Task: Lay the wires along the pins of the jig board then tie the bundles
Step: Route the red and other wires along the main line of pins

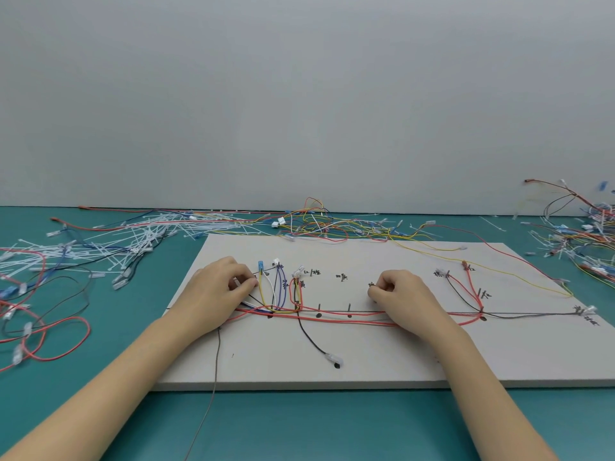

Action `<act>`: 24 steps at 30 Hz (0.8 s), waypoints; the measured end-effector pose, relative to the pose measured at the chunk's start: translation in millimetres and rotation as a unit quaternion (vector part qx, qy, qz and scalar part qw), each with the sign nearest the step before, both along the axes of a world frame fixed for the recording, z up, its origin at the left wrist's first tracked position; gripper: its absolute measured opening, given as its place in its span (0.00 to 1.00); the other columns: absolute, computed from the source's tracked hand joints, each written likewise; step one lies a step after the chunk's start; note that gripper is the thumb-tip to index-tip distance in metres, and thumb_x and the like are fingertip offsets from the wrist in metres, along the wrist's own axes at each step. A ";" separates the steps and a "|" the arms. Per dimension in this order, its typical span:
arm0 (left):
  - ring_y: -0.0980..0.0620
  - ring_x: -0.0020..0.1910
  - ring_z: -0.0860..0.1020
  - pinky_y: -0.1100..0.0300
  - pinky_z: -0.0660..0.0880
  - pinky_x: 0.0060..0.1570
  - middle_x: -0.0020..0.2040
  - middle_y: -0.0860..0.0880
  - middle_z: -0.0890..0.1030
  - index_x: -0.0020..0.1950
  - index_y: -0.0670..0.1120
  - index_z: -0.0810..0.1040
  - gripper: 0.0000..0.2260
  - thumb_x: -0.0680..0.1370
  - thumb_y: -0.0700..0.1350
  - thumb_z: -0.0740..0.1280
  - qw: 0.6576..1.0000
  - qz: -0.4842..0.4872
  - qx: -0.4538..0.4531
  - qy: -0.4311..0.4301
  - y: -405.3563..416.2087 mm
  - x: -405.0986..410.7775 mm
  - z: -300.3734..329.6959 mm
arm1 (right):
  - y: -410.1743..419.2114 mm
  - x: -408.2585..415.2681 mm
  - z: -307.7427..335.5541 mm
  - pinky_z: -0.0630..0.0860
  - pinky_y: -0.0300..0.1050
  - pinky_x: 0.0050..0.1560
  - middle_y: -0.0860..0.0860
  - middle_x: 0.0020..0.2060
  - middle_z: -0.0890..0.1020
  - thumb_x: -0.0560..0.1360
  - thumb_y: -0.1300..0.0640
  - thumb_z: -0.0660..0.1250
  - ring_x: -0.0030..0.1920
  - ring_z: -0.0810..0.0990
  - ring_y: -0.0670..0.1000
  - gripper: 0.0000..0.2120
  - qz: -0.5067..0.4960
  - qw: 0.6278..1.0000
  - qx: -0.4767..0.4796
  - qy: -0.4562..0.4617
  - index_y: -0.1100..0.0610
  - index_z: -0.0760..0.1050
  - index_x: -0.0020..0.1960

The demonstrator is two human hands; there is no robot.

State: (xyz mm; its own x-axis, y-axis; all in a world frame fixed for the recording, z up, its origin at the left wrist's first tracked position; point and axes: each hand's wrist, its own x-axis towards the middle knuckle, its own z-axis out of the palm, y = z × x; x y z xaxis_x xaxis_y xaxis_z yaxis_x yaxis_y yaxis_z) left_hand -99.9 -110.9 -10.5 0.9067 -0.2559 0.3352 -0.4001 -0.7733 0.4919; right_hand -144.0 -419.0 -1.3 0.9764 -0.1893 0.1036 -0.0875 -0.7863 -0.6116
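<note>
Jig board: flat, matte, pale grey rectangular slab with a thick edge, lying on a smooth teal table; occupies the centre of the view toward 5 o'clock. Surface carries short dark upright pins along a drawn horizontal line, plus small handwritten black labels. Wires: thin, glossy, insulated strands in red, yellow, blue, white and black, laid along the pin row from 9 o'clock to 3 o'clock of the board, branching upward in loops near the left hand and toward 2 o'clock; several end in small clear or blue terminals. One black wire drops toward 6 o'clock, ending in a clear connector. Left hand: fingers curled, pinching at wire ends at 10 o'clock of the board; what exactly it pinches cannot be told. Right hand: fingers curled near the board's centre, fingertips pressed together on something too small to identify, heel resting over the red wires. Surroundings: loose heap of white cable ties at 10 o'clock of the table; tangled spare wires at 12 o'clock against a plain grey wall; another tangle at 2 o'clock; red loops at 9 o'clock.
</note>
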 end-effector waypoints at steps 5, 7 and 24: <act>0.58 0.40 0.75 0.52 0.73 0.49 0.42 0.55 0.76 0.45 0.53 0.82 0.06 0.79 0.49 0.66 1.000 0.003 0.003 0.000 -0.6 -1.1 0.6 | -0.4 0.0 -0.1 0.70 0.44 0.36 0.47 0.32 0.78 0.72 0.53 0.65 0.34 0.74 0.49 0.09 0.003 1.000 0.000 0.001 0.55 0.75 0.35; 0.57 0.40 0.75 0.51 0.73 0.49 0.42 0.55 0.76 0.45 0.53 0.82 0.06 0.79 0.49 0.67 1.000 0.004 0.000 -0.002 -1.0 -1.6 0.7 | -0.3 -0.2 0.2 0.70 0.45 0.37 0.47 0.32 0.78 0.72 0.53 0.65 0.34 0.74 0.49 0.09 0.003 1.000 -0.002 0.001 0.55 0.75 0.35; 0.54 0.40 0.74 0.54 0.71 0.48 0.39 0.55 0.76 0.46 0.51 0.81 0.05 0.79 0.47 0.66 1.000 0.011 0.004 -0.009 -3.4 -3.8 0.6 | 19.4 -0.8 7.1 0.68 0.48 0.38 0.49 0.31 0.75 0.77 0.53 0.60 0.38 0.72 0.54 0.14 0.012 0.992 -0.001 -0.126 0.57 0.71 0.35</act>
